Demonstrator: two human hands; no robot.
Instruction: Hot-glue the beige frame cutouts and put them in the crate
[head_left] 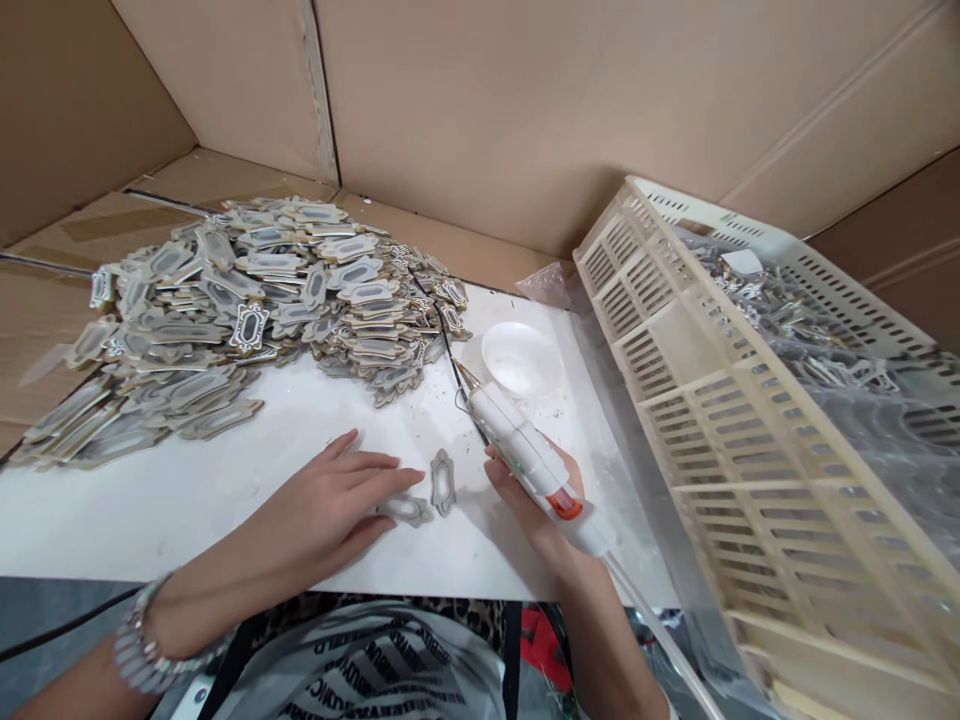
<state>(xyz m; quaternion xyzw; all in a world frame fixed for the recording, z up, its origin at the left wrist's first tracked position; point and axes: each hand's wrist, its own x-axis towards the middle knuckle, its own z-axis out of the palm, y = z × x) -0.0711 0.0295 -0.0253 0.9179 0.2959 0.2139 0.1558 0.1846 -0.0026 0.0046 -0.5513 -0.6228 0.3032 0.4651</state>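
Frame pieces (426, 497) lie under the flat, open left hand (330, 505) while the right hand (544, 490) grips a glue gun (529, 455), whose hot tip could likely burn nearby fingertips.

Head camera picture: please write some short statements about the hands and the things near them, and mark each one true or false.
1. The right hand holds a white glue gun. True.
2. The left hand holds the white bowl. False: it lies flat on the white board, fingertips on a small frame piece.
3. The pile of pieces lies left of the bowl. True.
4. The plastic crate stands at the person's left. False: it is on the right.
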